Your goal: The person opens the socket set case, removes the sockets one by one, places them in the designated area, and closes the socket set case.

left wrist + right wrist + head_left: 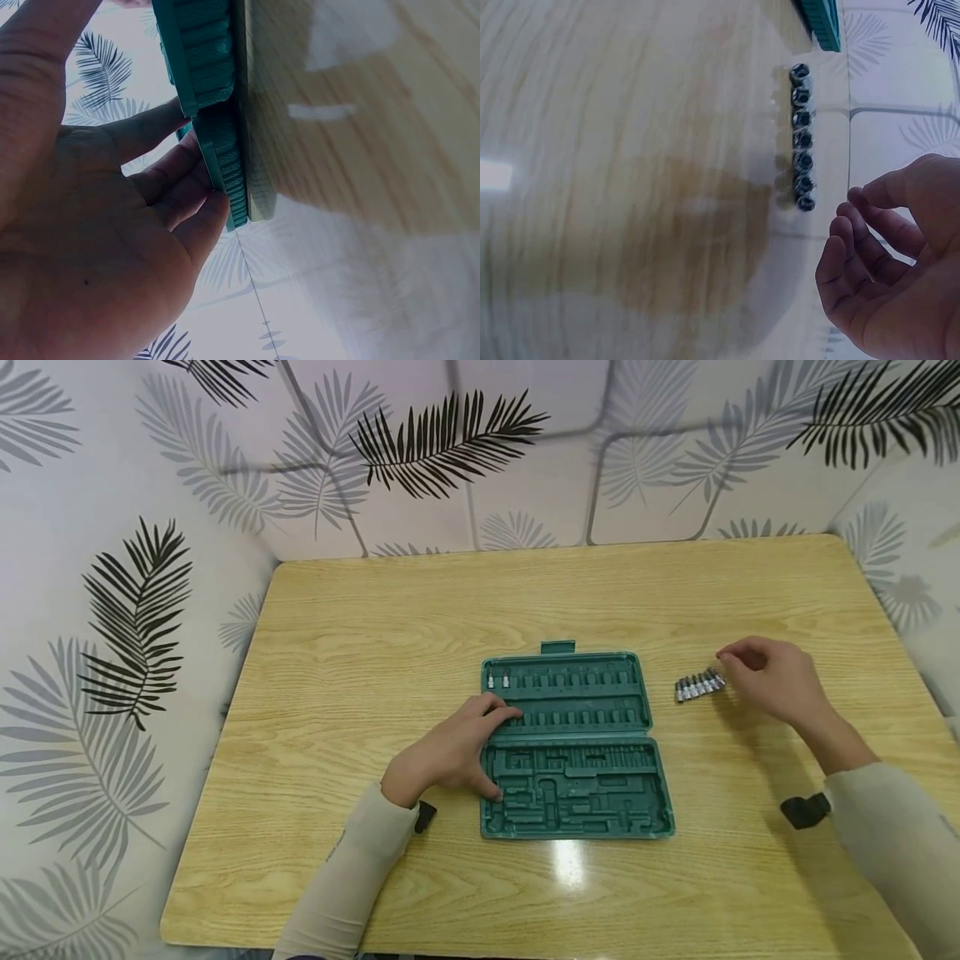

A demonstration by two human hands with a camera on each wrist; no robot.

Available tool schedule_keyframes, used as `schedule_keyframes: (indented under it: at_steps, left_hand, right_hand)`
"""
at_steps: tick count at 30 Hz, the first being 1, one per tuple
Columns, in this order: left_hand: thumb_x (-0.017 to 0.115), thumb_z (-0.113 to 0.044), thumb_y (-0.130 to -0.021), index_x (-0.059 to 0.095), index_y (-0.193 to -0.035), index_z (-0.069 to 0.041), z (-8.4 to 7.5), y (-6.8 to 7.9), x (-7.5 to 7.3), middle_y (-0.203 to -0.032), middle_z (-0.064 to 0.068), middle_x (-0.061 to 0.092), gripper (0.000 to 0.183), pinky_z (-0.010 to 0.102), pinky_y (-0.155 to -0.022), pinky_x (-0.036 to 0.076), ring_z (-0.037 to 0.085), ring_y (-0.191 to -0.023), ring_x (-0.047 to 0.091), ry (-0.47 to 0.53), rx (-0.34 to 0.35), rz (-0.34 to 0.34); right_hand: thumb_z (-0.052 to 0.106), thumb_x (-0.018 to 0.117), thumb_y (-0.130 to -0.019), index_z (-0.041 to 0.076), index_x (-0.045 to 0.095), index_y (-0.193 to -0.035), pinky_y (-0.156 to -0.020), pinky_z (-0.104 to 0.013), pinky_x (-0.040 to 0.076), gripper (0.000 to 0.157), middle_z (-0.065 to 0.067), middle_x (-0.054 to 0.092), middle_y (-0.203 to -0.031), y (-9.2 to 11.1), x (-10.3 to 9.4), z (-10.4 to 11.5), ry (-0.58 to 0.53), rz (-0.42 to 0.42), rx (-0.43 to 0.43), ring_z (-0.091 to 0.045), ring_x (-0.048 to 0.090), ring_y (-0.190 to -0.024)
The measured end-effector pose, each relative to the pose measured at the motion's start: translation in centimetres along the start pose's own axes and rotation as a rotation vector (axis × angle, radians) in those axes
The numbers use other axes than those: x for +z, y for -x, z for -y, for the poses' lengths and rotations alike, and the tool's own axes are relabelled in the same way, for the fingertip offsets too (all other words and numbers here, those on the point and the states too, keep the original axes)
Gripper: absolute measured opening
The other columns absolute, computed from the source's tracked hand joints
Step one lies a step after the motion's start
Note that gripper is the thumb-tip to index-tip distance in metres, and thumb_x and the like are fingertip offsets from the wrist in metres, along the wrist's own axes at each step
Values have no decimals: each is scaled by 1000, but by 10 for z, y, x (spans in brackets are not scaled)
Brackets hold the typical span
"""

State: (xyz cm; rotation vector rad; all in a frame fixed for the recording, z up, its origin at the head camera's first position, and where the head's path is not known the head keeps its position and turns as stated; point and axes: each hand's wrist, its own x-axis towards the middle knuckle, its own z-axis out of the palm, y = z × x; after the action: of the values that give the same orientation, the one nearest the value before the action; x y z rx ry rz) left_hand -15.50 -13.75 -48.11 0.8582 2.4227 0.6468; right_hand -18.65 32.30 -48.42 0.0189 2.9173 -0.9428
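A green tool case (570, 735) lies opened flat on the wooden table. Two silver bit sockets (506, 679) stand in its upper left slots. My left hand (453, 743) rests on the case's left side, fingers over the upper half and thumb by the lower half; in the left wrist view its fingertips touch the case edge (214, 161). Right of the case lies a row of several silver bit sockets (700, 685), their square holes facing the right wrist view. My right hand (776, 681) hovers beside the row's right end, fingers loosely bent, nothing visible between them.
The wooden table (360, 635) extends around the case. Behind it and at the sides hangs a pale covering with leaf prints (450, 443). A black strap piece (806, 810) sticks out at the right wrist. A latch tab (558, 647) juts from the case's far edge.
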Motion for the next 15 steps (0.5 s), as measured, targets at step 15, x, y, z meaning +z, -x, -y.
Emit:
schedule_keyframes:
  at_steps: [15]
  left_hand:
    - [104,-34,-76,43,-166,-11,2,-1,0,-160,12,43,111,48,-121,49,30,-148,44,19,3,6]
  right_hand:
    - [25,58,-113,-1,76,-123,-78,-40,51,33,-23,77,-111,-28,34,88,-78,44,-178,-35,70,-97]
